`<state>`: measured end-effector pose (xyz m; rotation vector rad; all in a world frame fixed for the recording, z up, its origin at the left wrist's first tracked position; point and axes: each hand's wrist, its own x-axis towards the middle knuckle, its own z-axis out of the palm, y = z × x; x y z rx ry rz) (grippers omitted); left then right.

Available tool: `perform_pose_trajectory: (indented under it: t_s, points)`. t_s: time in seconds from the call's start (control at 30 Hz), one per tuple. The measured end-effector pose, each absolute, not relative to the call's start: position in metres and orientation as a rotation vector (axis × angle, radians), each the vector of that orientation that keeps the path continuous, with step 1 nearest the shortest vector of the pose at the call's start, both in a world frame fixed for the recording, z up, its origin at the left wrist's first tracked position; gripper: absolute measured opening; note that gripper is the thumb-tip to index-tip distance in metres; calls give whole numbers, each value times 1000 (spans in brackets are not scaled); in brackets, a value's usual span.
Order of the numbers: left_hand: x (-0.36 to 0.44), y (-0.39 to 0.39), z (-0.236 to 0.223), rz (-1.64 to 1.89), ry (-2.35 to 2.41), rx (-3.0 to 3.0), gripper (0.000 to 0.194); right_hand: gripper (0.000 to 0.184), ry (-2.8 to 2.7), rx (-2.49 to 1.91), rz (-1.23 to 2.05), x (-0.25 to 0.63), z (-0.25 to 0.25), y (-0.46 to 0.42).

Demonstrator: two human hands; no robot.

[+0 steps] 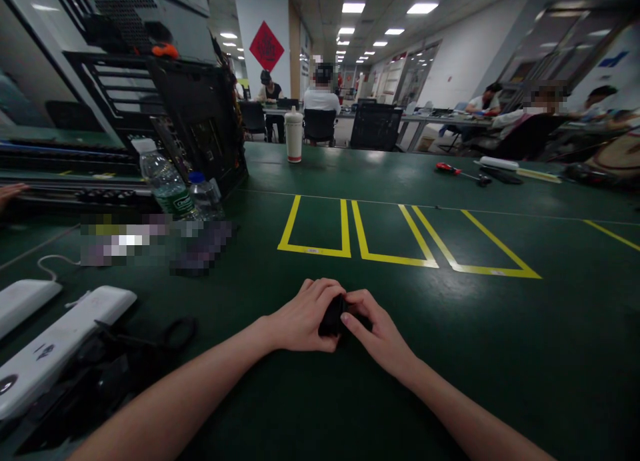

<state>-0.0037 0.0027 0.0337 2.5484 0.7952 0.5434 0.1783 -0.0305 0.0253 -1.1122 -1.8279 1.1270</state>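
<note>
A small black box-like object (332, 316) sits between my two hands, low over the dark green table (320, 408); its exact kind does not show. My left hand (309, 314) wraps round it from the left, fingers over the top and thumb at the near side. From the right, the thumb and index finger of my right hand (373, 328) pinch at its right edge. Much of the object is hidden by my fingers. Beyond the hands, yellow tape outlines (315, 251) mark the table.
To the left stand a water bottle (163, 181), a smaller blue-capped bottle (205, 198) and a black computer case (195, 121). White power banks (75, 341) and tangled black straps (110, 374) lie near left. A white cup (294, 138) and a red screwdriver (449, 169) are farther back.
</note>
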Motion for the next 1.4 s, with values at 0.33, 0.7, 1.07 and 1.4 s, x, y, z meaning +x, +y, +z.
perform_pose_trajectory:
  t_s: [0.33, 0.7, 1.07, 1.4]
  points:
    - [-4, 3, 32, 535, 790, 2547, 63, 18, -1859, -1137, 1162, 178, 26, -31]
    - [-3, 4, 31, 553, 794, 2557, 62, 16, -1788, -1147, 1043, 178, 20, -31]
    - [-4, 3, 31, 537, 778, 2547, 63, 18, -1816, -1149, 1139, 176, 24, -32]
    - [-3, 3, 31, 535, 792, 2560, 62, 21, -1707, -1100, 1209, 177, 21, -30]
